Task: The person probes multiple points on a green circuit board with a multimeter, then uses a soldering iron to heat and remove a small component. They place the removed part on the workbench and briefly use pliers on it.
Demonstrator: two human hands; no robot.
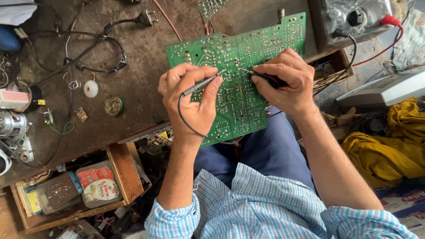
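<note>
Item: green circuit board (239,75), solder side up, propped on the person's lap with its far edge against the workbench (133,102).

Left hand (190,99): fingers closed in a pen grip around the black test probe (204,83), thumb and forefinger pinching the shaft, tip angled right and down onto the solder joints near the board's middle. Its black lead (186,121) loops under the palm and trails across the lower board. The wrist is bent over the board's left edge, forearm rising from the lower frame.

Right hand (285,82): fingers curled tight around the red test probe (261,76), knuckles up, tip pointing left toward the black one. The two tips sit near each other, apart.

Risks, as judged: the joints are crowded, so a small slip of either tip could bridge neighbouring pads and give a false reading or a short. The board has no clamp; a knee shift could tilt it and drag both tips off. The looped lead could snag on the board's corner.

Surroundings: multimeter (354,17) at top right with red and black leads plugged in; a plug and black cable (110,31) on the bench; a white disc (90,88) and a round solder tin (113,105) left of the board; an open wooden drawer (124,170) holding plastic boxes; yellow cloth (389,150) at right.
</note>
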